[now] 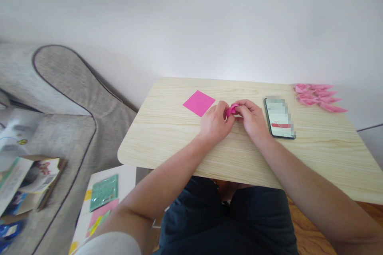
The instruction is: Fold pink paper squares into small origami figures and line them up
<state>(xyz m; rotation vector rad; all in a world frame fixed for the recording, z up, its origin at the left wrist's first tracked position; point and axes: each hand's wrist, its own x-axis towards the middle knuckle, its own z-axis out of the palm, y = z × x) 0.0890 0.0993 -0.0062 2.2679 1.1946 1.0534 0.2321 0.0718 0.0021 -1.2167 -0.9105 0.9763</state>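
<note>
Between my two hands is a small folded piece of bright pink paper [232,110], held just above the wooden table [167,135]. My left hand [216,121] pinches its left side with thumb and fingers. Closed on its right side is my right hand [251,117], fingertips at the upper edge. My fingers hide part of the folds. A flat pink paper square [198,103] lies on the table just beyond my left hand. To the right of my right hand rests a smartphone [279,118] with a lit, blurred screen.
Several folded light pink paper pieces [318,97] sit at the table's far right corner. A white wall rises behind the table. At left, a grey sofa [62,87] bears an open cardboard box [30,187]. A lower white surface holds a green packet [104,192].
</note>
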